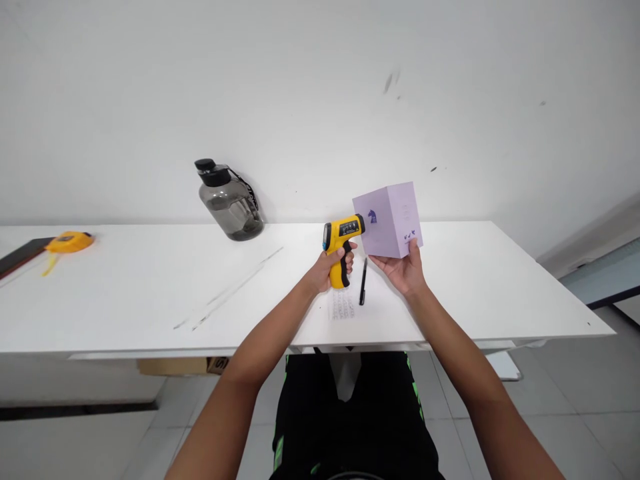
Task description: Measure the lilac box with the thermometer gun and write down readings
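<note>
My left hand is wrapped round the grip of a yellow and black infrared thermometer gun, its nose pointing right. Close in front of that nose is a light purple box with a dark horse-head print on one face and small dark marks on another. My right hand holds the box from below, thumb on its right face. Between the hands a black pen lies on the table. A sheet of paper with handwritten lines is under and beside the pen.
A grey see-through water bottle with a black lid stands at the back of the white table, near the wall. At the far left lie a yellow tape measure and a dark flat object. A cardboard box sits below the table.
</note>
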The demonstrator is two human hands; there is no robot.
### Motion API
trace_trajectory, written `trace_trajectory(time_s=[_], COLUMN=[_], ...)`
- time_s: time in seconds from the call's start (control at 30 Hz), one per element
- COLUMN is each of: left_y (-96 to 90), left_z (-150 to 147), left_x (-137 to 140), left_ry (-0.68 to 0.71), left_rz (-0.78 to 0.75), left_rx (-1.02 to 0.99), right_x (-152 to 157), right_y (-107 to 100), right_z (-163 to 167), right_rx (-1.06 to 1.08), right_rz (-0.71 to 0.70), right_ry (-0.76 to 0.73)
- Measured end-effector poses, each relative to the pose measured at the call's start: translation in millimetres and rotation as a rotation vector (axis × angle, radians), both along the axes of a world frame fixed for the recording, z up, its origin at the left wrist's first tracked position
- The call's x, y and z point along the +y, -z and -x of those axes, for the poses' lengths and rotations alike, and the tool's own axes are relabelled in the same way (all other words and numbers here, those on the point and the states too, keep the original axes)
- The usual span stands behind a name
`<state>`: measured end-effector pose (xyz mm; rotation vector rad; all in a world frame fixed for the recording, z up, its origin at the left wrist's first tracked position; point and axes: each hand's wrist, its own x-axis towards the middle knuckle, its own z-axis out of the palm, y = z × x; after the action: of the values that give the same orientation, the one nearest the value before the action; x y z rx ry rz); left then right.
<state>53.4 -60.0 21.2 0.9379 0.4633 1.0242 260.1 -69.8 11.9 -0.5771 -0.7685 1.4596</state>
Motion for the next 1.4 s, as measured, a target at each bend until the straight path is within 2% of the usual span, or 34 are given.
trace_trajectory(time_s=[0.17,0.4,0.63,0.77,1.03,1.4], left_y=[-4.8,-0.9,-2.0,-4.1,-2.5,4.3], left_z=[-1,-7,-10,-11,-9,-6], left_x=[-3,-3,-8,-9,-4,1], left_ry=[-0.029,-0.089,-0.151,-0.19,-0.12,-0.099], left_rz=[0.004,0.069,0.009,0.022,0.15,0.139], left_rx=[-0.008,0.006,0.032,0.056,0.076,0.046], right_x=[0,2,0,-3,0,1], right_y=[4,10,8,7,14,14], right_z=[4,8,8,11,12,9], right_rx=[0.014,0.028,0.038,0.02,-0.073,-0.107], right_rz=[0.017,0.014,-0.039,-0.071,-0.039,0.009], right_ry=[-0.054,-0.1,-0.14,-0.106,-0.031,-0.027])
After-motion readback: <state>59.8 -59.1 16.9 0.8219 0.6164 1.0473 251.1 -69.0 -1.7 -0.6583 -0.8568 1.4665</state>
